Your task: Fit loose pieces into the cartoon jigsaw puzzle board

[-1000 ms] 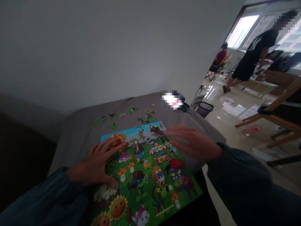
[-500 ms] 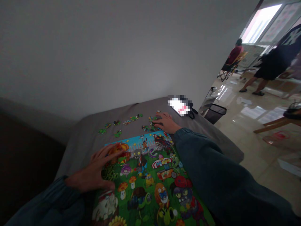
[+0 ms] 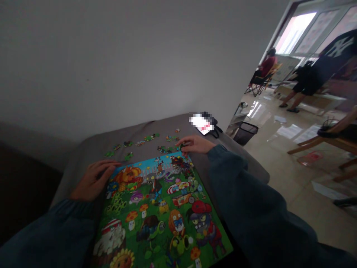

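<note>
A picture board printed with cartoon zombies and plants lies in front of me. My left hand rests at its upper left corner, fingers stretched out and thumb alongside. Past the upper right corner, my right hand has its thumb and index finger closed on a small puzzle piece, partly covered by the fingers. Loose puzzle pieces lie beyond the board, among them a green one, a dark cluster beside the right hand and a group farther back.
The pieces lie on a grey cloth surface against a wall. A phone with a lit screen is at the back right. Beyond the edge stand a black mesh bin and a wooden stool. Two people are across the room.
My left hand has drawn back from over the picture to its corner. My right hand has gone from spread over the pieces to a pinch near the board's top edge. The view has shifted right.
</note>
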`<state>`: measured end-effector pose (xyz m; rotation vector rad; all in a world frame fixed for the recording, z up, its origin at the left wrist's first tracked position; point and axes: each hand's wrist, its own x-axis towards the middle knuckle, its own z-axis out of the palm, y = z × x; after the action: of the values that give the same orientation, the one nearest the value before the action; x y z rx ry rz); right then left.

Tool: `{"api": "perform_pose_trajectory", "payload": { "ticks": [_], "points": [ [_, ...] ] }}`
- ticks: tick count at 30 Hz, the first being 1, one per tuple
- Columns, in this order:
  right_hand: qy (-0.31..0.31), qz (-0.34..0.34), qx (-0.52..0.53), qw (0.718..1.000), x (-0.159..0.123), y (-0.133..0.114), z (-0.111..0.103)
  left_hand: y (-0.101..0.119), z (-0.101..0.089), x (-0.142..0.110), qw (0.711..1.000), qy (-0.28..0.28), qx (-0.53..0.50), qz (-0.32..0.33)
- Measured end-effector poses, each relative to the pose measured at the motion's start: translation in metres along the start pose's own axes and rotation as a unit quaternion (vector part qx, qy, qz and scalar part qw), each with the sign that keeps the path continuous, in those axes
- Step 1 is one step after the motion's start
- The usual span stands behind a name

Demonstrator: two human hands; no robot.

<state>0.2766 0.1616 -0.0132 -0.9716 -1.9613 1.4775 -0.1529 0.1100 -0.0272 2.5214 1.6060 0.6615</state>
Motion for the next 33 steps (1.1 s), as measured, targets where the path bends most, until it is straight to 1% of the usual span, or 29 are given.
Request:
{"api": "perform_pose_trajectory", "payload": {
  "ticks": [3, 6, 8, 9, 10, 13, 14, 16, 18, 21, 24, 26, 29, 33],
  "points": [
    [-0.033, 0.011, -0.037, 0.999, 0.002, -0.002, 0.009, 0.013, -0.01, 0.019, 1.0, 0.012, -0.021, -0.011],
    [-0.022, 0.021, -0.067, 0.997, 0.005, -0.002, 0.012, 0.029, -0.014, 0.035, 0.998, -0.038, -0.049, -0.006],
    [-0.019, 0.038, -0.06, 0.997, 0.003, -0.004, 0.011, 0.035, -0.008, 0.038, 0.998, -0.048, -0.034, -0.002],
    [-0.033, 0.049, -0.049, 0.997, 0.0, -0.005, 0.01, 0.036, -0.003, 0.037, 0.999, -0.04, -0.02, 0.002],
    [-0.061, 0.063, -0.037, 0.995, -0.004, -0.007, 0.008, 0.035, 0.003, 0.035, 1.0, -0.029, -0.009, 0.008],
    [-0.168, 0.106, -0.022, 0.98, -0.015, -0.014, 0.007, 0.031, 0.019, 0.027, 1.0, -0.008, -0.01, 0.025],
    [-0.196, 0.12, -0.025, 0.973, -0.017, -0.016, 0.007, 0.029, 0.021, 0.025, 0.999, -0.005, -0.02, 0.026],
    [-0.224, 0.139, -0.039, 0.964, -0.02, -0.019, 0.007, 0.026, 0.022, 0.023, 0.999, -0.006, -0.036, 0.024],
    [-0.23, 0.143, -0.054, 0.961, -0.019, -0.019, 0.008, 0.024, 0.019, 0.025, 0.999, -0.016, -0.038, 0.021],
    [-0.228, 0.131, -0.079, 0.961, -0.017, -0.017, 0.008, 0.021, 0.014, 0.027, 0.999, -0.042, -0.026, 0.006],
    [-0.221, 0.137, -0.083, 0.962, -0.018, -0.018, 0.008, 0.02, 0.012, 0.027, 0.999, -0.033, -0.018, -0.018],
    [-0.201, 0.138, -0.081, 0.967, -0.019, -0.02, 0.007, 0.02, 0.012, 0.026, 0.999, -0.038, -0.011, -0.02],
    [-0.168, 0.108, -0.086, 0.976, -0.02, -0.023, 0.006, 0.021, 0.011, 0.025, 0.999, -0.051, 0.001, -0.015],
    [-0.175, 0.04, -0.134, 0.975, -0.021, -0.026, 0.005, 0.025, 0.01, 0.026, 0.999, -0.038, 0.011, -0.029]
  ]
}}
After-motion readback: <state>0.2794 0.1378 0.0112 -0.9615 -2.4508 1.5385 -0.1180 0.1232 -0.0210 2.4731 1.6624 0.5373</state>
